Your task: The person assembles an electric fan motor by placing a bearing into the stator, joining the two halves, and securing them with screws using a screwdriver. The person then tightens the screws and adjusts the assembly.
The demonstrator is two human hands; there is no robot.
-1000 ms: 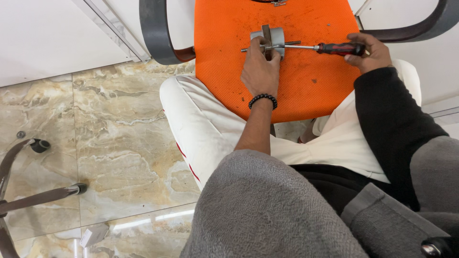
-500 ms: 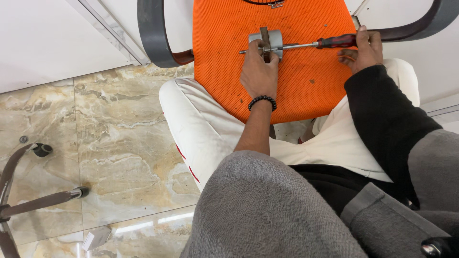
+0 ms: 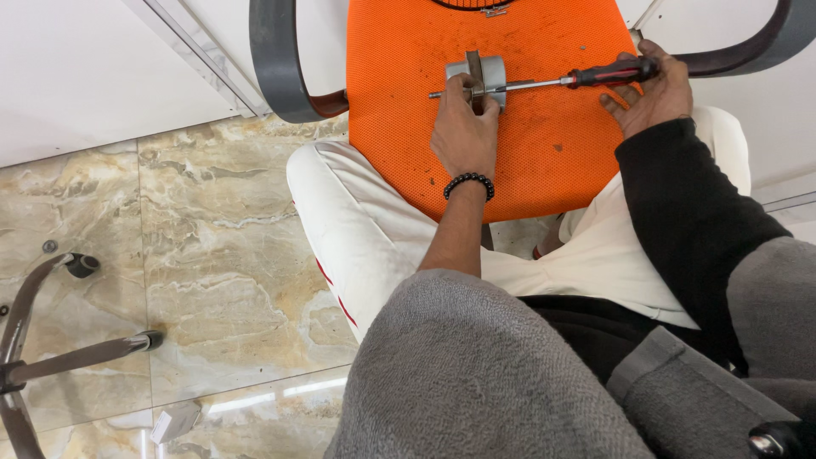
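Nearest to the camera is a grey towel-like cloth [image 3: 476,374] that lies over the person's lap, and beside it, at the right, a black sleeve [image 3: 688,221] covers the right arm. Under them are the legs in white trousers [image 3: 357,229], with a thin red stripe along the side. On the left the floor [image 3: 170,238] is of marble-like tiles — beige with brown veins — and the metal legs of a chair base [image 3: 51,357] lie there at the edge of the picture.

Farther on, the bare left forearm goes forward, with a bracelet of black beads [image 3: 468,182] at the wrist. The left hand [image 3: 464,127] rests on the orange mesh seat [image 3: 544,144] of a chair and its fingers are closed around a small grey metal part [image 3: 478,75], so the part stands on the seat near its far edge. The right hand [image 3: 653,89] grasps a screwdriver [image 3: 561,81] by its black and red handle. The steel shaft lies almost flat and points to the left; it passes across the metal part, and the tip comes out just on the other side of it.

Farthest are the dark grey curved armrests [image 3: 276,68], one at each side of the seat, and behind them a white wall [image 3: 85,76].
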